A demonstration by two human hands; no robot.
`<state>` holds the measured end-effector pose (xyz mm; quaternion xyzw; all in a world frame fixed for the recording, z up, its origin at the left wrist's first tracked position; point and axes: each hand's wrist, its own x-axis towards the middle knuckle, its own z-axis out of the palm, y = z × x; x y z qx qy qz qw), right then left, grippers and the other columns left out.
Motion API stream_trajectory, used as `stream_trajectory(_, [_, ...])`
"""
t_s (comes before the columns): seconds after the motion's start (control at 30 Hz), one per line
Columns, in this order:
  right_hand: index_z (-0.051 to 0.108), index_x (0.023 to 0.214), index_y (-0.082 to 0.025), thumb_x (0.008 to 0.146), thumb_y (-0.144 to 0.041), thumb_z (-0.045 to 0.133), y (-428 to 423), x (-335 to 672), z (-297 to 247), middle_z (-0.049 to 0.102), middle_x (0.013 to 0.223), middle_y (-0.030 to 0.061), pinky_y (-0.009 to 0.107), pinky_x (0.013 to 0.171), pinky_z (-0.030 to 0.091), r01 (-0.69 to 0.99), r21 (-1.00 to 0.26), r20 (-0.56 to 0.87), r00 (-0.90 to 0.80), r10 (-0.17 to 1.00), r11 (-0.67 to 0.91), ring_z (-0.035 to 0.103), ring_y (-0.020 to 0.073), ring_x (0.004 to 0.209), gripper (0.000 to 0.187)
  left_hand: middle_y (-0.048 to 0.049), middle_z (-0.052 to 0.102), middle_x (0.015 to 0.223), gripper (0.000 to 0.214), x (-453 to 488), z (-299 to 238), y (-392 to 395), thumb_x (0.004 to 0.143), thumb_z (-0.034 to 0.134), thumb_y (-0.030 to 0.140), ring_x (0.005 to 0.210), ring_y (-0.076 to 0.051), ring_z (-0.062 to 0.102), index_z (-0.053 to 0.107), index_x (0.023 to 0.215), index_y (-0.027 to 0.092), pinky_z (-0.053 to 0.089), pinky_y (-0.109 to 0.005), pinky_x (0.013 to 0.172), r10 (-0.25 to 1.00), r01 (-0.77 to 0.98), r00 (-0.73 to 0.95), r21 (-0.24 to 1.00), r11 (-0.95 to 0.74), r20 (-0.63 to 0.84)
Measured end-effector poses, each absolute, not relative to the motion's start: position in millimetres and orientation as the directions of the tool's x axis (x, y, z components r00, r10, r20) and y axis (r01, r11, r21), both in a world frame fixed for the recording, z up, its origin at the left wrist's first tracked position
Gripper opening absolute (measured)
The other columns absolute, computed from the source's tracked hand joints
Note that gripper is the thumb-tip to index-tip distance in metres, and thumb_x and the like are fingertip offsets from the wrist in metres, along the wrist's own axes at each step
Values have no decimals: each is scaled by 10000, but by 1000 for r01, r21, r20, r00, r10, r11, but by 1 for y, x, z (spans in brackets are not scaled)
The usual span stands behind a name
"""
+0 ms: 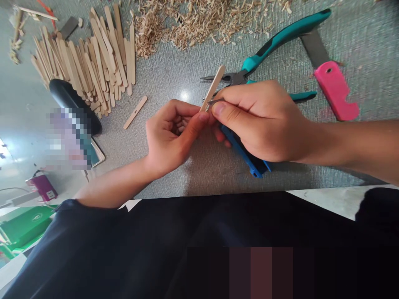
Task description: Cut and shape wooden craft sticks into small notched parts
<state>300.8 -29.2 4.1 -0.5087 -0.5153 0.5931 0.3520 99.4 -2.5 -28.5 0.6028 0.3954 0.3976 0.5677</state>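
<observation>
My left hand [174,137] pinches a wooden craft stick [214,85] between thumb and fingers, its free end slanting up and away from me. Closed around a blue utility knife [245,153], my right hand [264,120] has its thumb pressed close to the small dark blade [215,101]. That blade meets the stick's edge just above my left thumb. Much of the blue handle is hidden under the right palm. On the table to the left lies a shorter stick [135,112] with a small slot in its middle.
Beyond my hands lie teal-handled needle-nose pliers [280,39] and a pink knife [336,89] with its wide blade out. Wood shavings [199,23] are heaped at the back. A pile of craft sticks [90,62] sits at left, beside a black rounded object [71,101].
</observation>
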Motion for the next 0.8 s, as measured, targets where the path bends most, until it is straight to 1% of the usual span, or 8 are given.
stream_trajectory(0.17, [624, 701, -240, 1197, -513, 736, -28, 300, 5, 662, 640, 14, 308, 550, 449, 142, -969, -230, -232, 945, -201, 603, 133, 585, 577, 4, 849, 804, 512, 102, -25, -3, 1023, 896, 711, 633, -122, 770, 707, 948, 241, 578, -275, 536, 936, 60, 353, 998, -18, -4])
stream_trajectory(0.3, [621, 699, -249, 1195, -535, 734, -28, 299, 6, 674, 639, 8, 322, 558, 465, 139, -968, -236, -243, 941, -207, 617, 146, 585, 584, 11, 838, 778, 507, 103, -25, -3, 1022, 906, 699, 594, -109, 741, 709, 921, 243, 552, -261, 513, 940, 37, 336, 997, -73, 56])
stream_trajectory(0.4, [625, 682, -248, 1196, -499, 742, -27, 299, 6, 674, 620, 2, 329, 563, 457, 150, -970, -224, -247, 943, -192, 620, 141, 572, 584, 8, 831, 752, 508, 101, -28, -2, 1004, 928, 699, 555, -104, 709, 727, 909, 243, 517, -252, 480, 943, 35, 320, 993, -111, 94])
stream_trajectory(0.5, [630, 673, -238, 1198, -424, 746, -26, 300, 6, 676, 613, -9, 321, 567, 452, 166, -970, -217, -259, 941, -178, 623, 123, 551, 569, -8, 836, 759, 523, 100, -32, 0, 1000, 917, 728, 543, -109, 701, 748, 940, 237, 520, -257, 478, 938, 53, 333, 991, -124, 100])
stream_trajectory(0.6, [670, 706, -224, 1199, -271, 702, -24, 301, 7, 675, 619, -24, 299, 547, 453, 171, -966, -236, -280, 930, -194, 629, 106, 535, 496, -20, 844, 781, 539, 98, -35, 2, 997, 911, 743, 542, -113, 702, 745, 954, 233, 535, -264, 483, 923, 32, 367, 991, -131, 110])
stream_trajectory(0.7, [690, 736, -217, 1184, -143, 621, -23, 302, 7, 675, 626, -28, 287, 527, 453, 149, -968, -236, -293, 927, -200, 629, 103, 530, 459, -12, 837, 776, 493, 98, -34, 2, 1026, 915, 673, 521, -102, 687, 729, 932, 226, 512, -246, 449, 920, -8, 375, 993, -117, 111])
stream_trajectory(0.8, [681, 741, -216, 1176, -113, 591, -23, 302, 6, 679, 638, -23, 282, 541, 455, 126, -978, -196, -303, 932, -165, 628, 104, 548, 455, 9, 816, 750, 414, 99, -30, 1, 1100, 868, 564, 484, -73, 647, 729, 923, 216, 465, -213, 416, 921, -9, 379, 995, -95, 91])
